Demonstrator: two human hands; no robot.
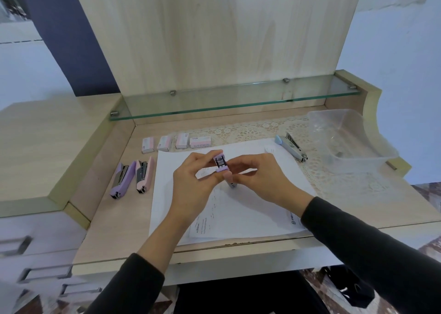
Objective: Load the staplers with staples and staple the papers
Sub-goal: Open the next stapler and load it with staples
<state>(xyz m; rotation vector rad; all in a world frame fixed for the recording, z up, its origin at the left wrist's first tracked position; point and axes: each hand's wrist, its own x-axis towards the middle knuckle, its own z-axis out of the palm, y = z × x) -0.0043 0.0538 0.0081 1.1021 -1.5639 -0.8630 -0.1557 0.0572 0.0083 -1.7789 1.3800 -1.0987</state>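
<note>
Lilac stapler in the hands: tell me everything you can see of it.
The lilac stapler is small, pastel plastic over a metal core. It is held roughly upright over the white papers, top end toward the camera, showing a dark metal channel framed by lilac. The left hand grips its upper part; the right hand pinches it from the other side. A grey metal end pokes out below the hands; whether it touches the papers, or holds staples, cannot be told.

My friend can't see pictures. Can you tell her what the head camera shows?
A left hand and right hand hold a small open lilac plastic stapler above white paper sheets on a pale wooden desk. A second lilac stapler and a pink stapler lie left, four small staple boxes behind, a blue stapler and clear plastic tub right.
</note>
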